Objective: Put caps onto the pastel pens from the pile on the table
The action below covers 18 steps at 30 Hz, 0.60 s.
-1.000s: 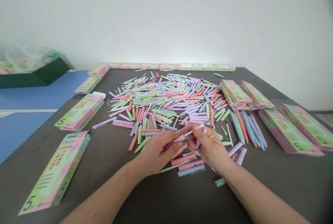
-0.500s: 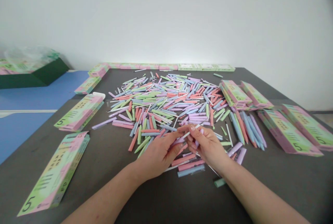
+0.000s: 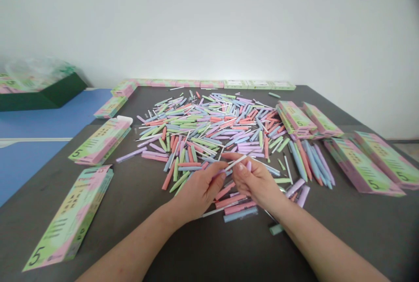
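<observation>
Your left hand [image 3: 198,194] and right hand [image 3: 253,181] meet over the near side of the pen heap [image 3: 203,127], with the fingers of both drawn in narrow, not spread. Your left thumb and fingertips pinch a lilac pen barrel [image 3: 218,173], and your right fingertips close on a small lilac piece [image 3: 249,166]. A thin white refill [image 3: 236,162] slants up between them, though how its ends meet the lilac parts is too small to tell. A short, firm pinch at each end keeps that refill straight and clear of the loose pens below.

The heap of pink, green, blue and lilac barrels and caps fills the middle of the dark desk [image 3: 124,212]. A loose group of long blue and pink pens [image 3: 312,162] lies to its right. Pastel boxes printed with a 5 [image 3: 70,218] line the desk's left side, and more [image 3: 363,166] sit along its right side.
</observation>
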{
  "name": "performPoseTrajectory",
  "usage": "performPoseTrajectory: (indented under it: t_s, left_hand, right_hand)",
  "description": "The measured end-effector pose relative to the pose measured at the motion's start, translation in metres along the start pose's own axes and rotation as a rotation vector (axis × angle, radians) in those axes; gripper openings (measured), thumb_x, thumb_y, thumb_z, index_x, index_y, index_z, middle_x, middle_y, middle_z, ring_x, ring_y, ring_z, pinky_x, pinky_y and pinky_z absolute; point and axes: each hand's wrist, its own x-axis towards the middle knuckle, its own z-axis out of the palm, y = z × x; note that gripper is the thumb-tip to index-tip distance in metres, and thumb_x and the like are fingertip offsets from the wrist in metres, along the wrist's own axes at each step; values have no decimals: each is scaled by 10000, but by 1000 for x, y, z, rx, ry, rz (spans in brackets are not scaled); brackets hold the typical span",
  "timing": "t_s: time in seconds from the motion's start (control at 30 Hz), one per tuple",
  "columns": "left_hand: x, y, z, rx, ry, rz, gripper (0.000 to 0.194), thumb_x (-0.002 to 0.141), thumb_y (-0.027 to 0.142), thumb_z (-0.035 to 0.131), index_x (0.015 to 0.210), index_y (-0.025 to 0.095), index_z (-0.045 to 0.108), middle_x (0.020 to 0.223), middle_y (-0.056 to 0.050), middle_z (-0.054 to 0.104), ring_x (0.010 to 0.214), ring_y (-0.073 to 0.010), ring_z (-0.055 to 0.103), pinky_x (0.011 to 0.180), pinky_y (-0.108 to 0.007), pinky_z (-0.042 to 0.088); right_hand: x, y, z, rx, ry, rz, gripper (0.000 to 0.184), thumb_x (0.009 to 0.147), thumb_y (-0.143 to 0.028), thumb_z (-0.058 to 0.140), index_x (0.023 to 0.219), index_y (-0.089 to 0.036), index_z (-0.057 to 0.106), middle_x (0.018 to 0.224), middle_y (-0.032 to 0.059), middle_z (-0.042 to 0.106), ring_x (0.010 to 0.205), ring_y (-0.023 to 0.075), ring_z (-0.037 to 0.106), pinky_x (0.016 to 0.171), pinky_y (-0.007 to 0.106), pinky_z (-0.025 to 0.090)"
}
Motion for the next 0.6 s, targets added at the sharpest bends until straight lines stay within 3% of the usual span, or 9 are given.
performPoseTrajectory:
  t_s: [0.1,0.2,0.33,0.4,0.6]
  left_hand:
    - [-1,-1,-2,-12,33,-12,311,989,304,358,1203,166,536,777,-2,576,674,-135,500,626,-243,375]
    - [-1,-1,-3,-3,8,-2,309,991,306,342,1191,171,536,717,22,513,633,-125,453,601,-239,347]
    - [-2,1,-3,2,-20,20,296,993,293,325,1170,183,536,734,23,516,650,-127,453,626,-244,343]
    - [-2,1,-3,-4,-21,21,300,993,291,326,1185,187,532,773,14,538,676,-130,469,642,-245,349]
    - [-3,2,-2,16,-46,2,307,992,295,325,1200,196,528,771,15,544,683,-133,481,637,-243,346]
  right_hand:
    - [1,-16,-3,180,127,-125,181,810,-352,644,900,-206,586,584,-75,341,450,63,243,394,175,216]
    - [5,-32,-11,269,275,-231,181,792,-317,585,682,-191,515,645,-30,383,515,94,341,449,216,331]
    - [11,-41,-18,214,385,-332,247,836,-344,559,647,-194,505,707,-9,420,627,124,457,553,241,439]
    - [10,-41,-18,172,398,-374,273,857,-394,556,669,-199,524,697,-15,426,610,117,451,545,232,435]
    - [4,-41,-13,139,362,-382,305,876,-479,558,731,-212,533,607,-51,319,491,90,317,422,186,279]
